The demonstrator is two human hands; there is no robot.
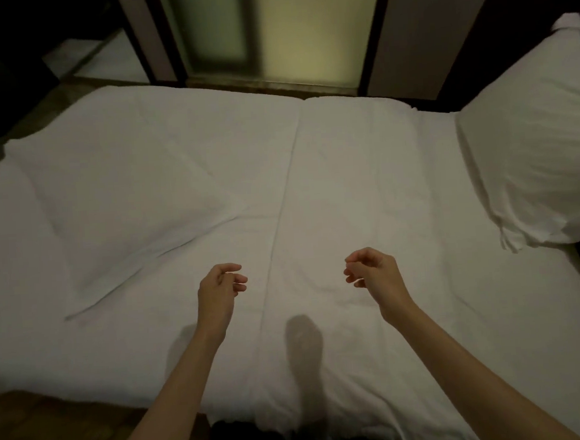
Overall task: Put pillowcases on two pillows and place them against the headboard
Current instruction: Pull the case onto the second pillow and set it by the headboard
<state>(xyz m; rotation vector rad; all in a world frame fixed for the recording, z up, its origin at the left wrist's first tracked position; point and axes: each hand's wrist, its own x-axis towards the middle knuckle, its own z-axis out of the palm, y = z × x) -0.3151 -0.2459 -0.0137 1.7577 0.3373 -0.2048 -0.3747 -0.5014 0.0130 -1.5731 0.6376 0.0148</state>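
A white pillow lies flat on the left half of the white bed, one corner pointing toward the near left. A second white pillow in a case leans at the right edge, its open end hanging loose at the bottom. A further white shape shows behind it at the top right. My left hand and my right hand hover over the middle of the sheet, fingers loosely curled and apart, holding nothing. Neither hand touches a pillow.
A frosted glass door in a dark frame stands beyond the far edge of the bed. Wooden floor shows at the near left. Dark furniture fills the top left corner. A crease runs down the middle of the sheet.
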